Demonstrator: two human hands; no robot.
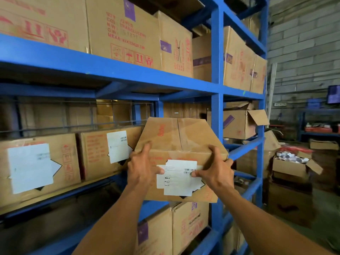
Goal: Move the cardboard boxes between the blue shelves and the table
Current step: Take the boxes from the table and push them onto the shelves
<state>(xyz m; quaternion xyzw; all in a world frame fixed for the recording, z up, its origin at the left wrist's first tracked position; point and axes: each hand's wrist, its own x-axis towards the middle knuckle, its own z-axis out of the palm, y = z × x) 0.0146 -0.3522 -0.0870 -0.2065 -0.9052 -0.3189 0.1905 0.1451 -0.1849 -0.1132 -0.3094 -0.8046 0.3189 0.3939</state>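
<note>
Taped brown cardboard box [181, 138] with white labels, tilted before blue shelves [217, 89].

Grey block wall [301, 43] at right, behind racking. Dark screen [333, 94] mounted on it, glowing faintly. Wire mesh panel [77, 115] at back of middle bay. Concrete floor [298, 230] lower right. Red-and-white clutter [321, 127] on far low surface, possibly packaging; too blurred.

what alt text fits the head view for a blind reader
Both hands, left hand and right hand, grip a labelled cardboard box at the blue shelves, beside two labelled boxes on the same shelf.
</note>
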